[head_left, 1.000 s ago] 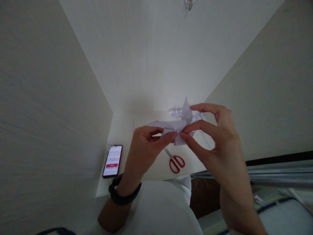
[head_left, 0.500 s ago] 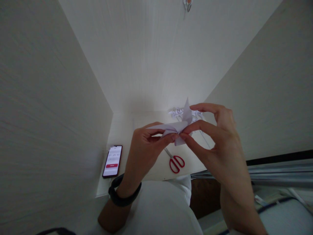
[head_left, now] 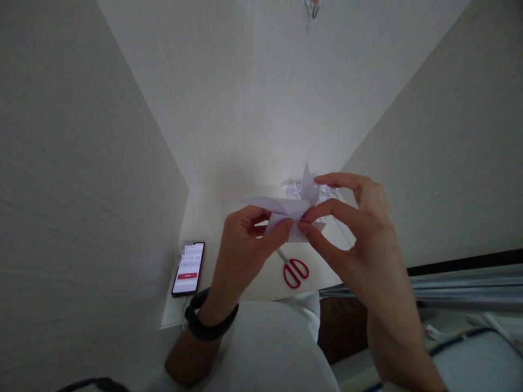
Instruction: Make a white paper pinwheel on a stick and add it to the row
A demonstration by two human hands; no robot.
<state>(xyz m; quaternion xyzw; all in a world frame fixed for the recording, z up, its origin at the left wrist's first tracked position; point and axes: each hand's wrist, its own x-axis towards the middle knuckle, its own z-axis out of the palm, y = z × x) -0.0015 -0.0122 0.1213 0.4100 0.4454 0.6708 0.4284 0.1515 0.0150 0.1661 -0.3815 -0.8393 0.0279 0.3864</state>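
A white folded paper [head_left: 292, 207] with several pointed flaps is held in the air above the table. One flap points up and another reaches out to the left. My left hand [head_left: 255, 245] pinches it from the left, thumb near the centre and fingers behind the paper. From the right, my right hand [head_left: 355, 228] grips the centre between thumb and a finger, while another finger touches the upright flap. The fingertips partly hide the middle of the folds. Below the paper, red-handled scissors [head_left: 295, 272] lie on the table, their blades partly hidden.
A phone [head_left: 188, 269] showing a running timer lies at the left of the white table [head_left: 249, 291]. Crumpled-looking white paper pieces [head_left: 292, 188] lie at the back right. Walls enclose the table on the left, back and right. A hook [head_left: 312, 8] hangs on the back wall.
The paper has turned slightly, so its left flap and lower flaps show wider. My right hand has shifted a little left. The scissors and phone stay in place.
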